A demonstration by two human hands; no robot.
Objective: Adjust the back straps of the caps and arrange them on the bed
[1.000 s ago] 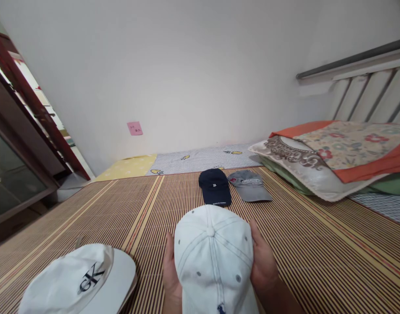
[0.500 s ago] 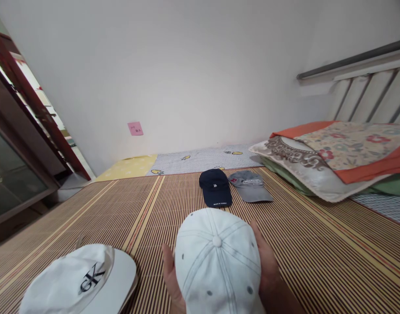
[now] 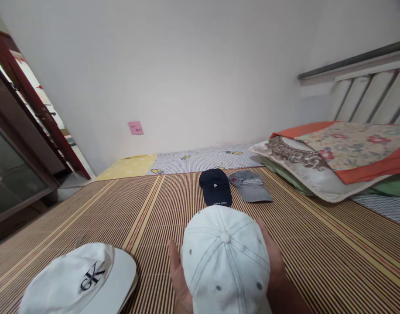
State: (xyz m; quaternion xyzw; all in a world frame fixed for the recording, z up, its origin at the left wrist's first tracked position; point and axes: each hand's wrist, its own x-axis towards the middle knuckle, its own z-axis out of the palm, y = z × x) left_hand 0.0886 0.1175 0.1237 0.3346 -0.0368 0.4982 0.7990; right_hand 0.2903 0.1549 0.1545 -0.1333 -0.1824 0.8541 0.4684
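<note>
A pale white baseball cap (image 3: 226, 261) with grey stitching is held between my two hands, crown facing up. My left hand (image 3: 180, 279) presses against its left side, thumb showing upright. On the right side my right hand (image 3: 273, 257) grips it, with most fingers hidden behind the cap. Just beyond lie a navy cap (image 3: 215, 187) and a grey cap (image 3: 250, 186), side by side with brims toward me. At the lower left rests a white cap with black letters (image 3: 78, 279), its brim pointing right.
The caps lie on a striped bamboo mat (image 3: 121, 226) over a bed. Pillows with a floral cover (image 3: 350, 148) are stacked at the right, near a white radiator (image 3: 373, 96). A pink note (image 3: 135, 127) is stuck on the wall. A glass-panelled cabinet (image 3: 13, 174) stands at the left.
Both hands have shifted slightly to the right with the pale white cap between them. The navy, grey and lettered caps have stayed in place.
</note>
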